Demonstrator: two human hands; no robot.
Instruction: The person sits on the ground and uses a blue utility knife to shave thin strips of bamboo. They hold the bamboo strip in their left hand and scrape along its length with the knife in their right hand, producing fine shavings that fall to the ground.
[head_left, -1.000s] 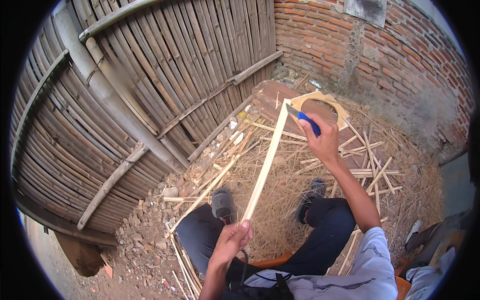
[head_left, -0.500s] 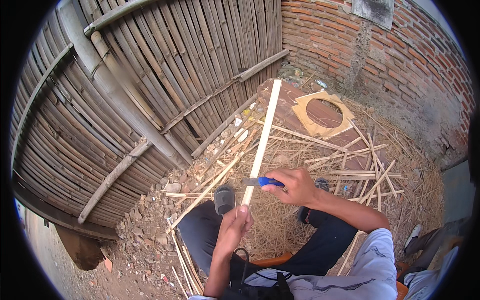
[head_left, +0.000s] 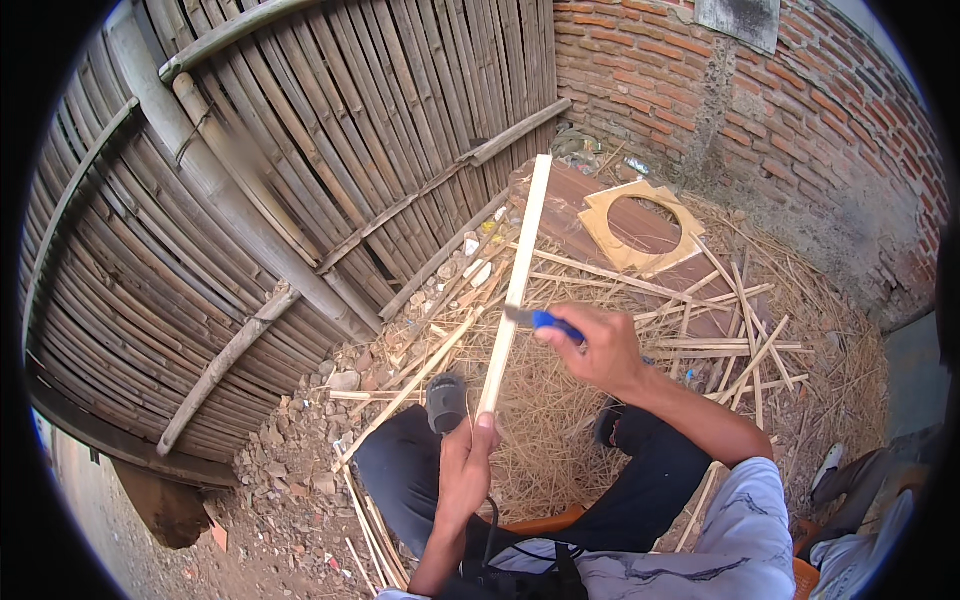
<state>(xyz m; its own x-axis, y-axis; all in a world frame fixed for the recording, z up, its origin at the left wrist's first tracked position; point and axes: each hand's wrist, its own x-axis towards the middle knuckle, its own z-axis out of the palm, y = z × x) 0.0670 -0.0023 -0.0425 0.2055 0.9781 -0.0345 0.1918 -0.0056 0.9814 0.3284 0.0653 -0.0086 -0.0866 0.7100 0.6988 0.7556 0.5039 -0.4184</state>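
Observation:
My left hand (head_left: pixel 467 462) grips the lower end of a long, pale bamboo strip (head_left: pixel 528 235), which points up and away from me. In my right hand (head_left: pixel 600 348) is a knife with a blue handle (head_left: pixel 556 324). Its blade (head_left: pixel 518 315) lies across the strip around the middle of its length, and motion blurs it a little. Below the strip, beside my left knee, shows a dark shoe (head_left: pixel 447 402).
More split strips (head_left: pixel 745 340) lie crossed on the straw-like shavings (head_left: pixel 550 440) at right. A cardboard piece with a round hole (head_left: pixel 600 225) rests on a brown board (head_left: pixel 545 190). A bamboo fence (head_left: pixel 350 150) stands left, a brick wall (head_left: pixel 830 130) right. Another person's leg (head_left: pixel 850 495) shows at lower right.
My right hand has moved the knife up along the strip, away from my left hand. The strip's far end has shifted slightly left; my left hand keeps its grip.

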